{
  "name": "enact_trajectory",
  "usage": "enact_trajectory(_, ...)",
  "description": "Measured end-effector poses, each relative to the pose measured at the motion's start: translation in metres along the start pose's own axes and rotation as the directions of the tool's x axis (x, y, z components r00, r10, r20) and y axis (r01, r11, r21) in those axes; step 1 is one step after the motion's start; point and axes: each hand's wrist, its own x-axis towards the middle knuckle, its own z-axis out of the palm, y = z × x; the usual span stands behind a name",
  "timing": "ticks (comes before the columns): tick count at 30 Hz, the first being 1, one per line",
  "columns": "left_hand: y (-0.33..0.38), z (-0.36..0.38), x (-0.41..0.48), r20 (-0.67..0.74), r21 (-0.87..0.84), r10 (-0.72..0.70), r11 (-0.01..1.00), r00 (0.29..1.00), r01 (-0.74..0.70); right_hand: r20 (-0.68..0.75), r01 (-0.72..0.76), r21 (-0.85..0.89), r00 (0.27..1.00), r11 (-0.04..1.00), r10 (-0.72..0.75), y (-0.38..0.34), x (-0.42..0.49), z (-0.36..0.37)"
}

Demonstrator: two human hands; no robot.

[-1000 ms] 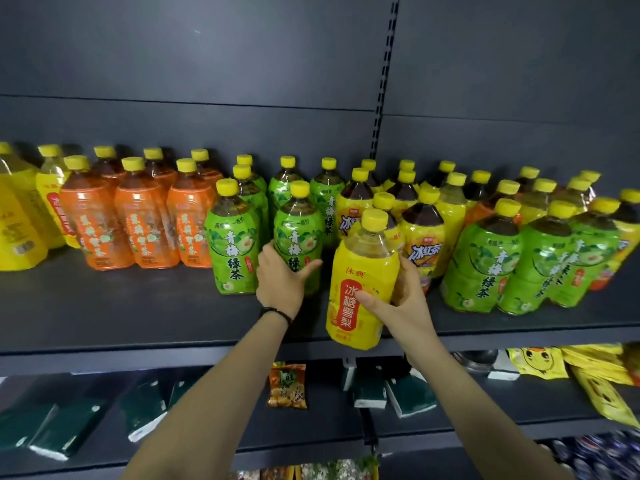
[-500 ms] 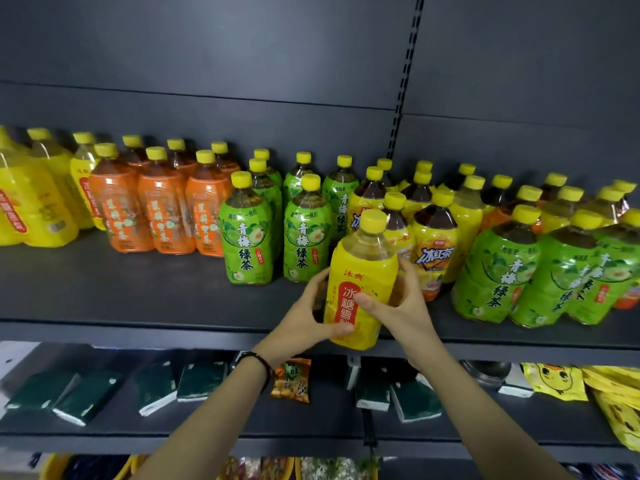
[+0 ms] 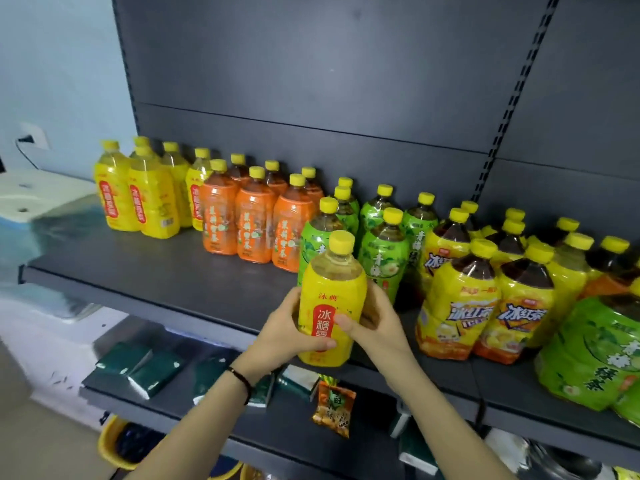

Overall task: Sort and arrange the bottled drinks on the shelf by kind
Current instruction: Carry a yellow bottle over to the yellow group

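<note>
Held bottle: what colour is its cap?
Yellow. The cap of the held bottle shows clearly in the head view.

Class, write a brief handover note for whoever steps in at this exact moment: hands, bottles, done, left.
Hands: left hand and right hand both grip one yellow bottle at the shelf's front edge.
Done: matching yellow group at far left, then orange bottles, then green bottles.
Left: carry the held bottle to the yellow group; stray green bottles at right, beyond the iced-tea bottles, need joining theirs.
</note>
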Motion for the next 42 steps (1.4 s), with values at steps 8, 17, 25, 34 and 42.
enact_trajectory(8, -0.026, -0.157, 0.008, -0.170, 0.095, -0.024, 0.995, 0.985, 0.041, 0.128, 0.022, -0.497, 0.991, 0.867, 0.048, 0.048, 0.064, 0.116)
enact_trajectory(17, -0.063, -0.307, 0.039, -0.301, 0.160, -0.020, 0.985, 0.953, 0.071, 0.093, 0.092, -0.833, 0.995, 0.546, -0.026, 0.064, 0.107, 0.196)
enact_trajectory(25, -0.056, -0.324, 0.087, -0.493, 0.281, 0.025, 0.950, 0.870, 0.132, 0.061, 0.057, -0.856, 0.998, 0.514, -0.008, 0.065, 0.109, 0.199)
enact_trajectory(34, -0.060, -0.325, 0.135, -0.529, 0.288, -0.010, 0.939, 0.849, 0.191, 0.061, 0.056, -0.856, 0.998, 0.513, -0.007, 0.064, 0.108, 0.199)
enact_trajectory(42, -0.058, -0.330, 0.166, -0.540, 0.378, -0.104, 0.857, 0.836, 0.350, 0.017, -0.003, -0.841, 0.999, 0.541, 0.032, 0.065, 0.107, 0.197)
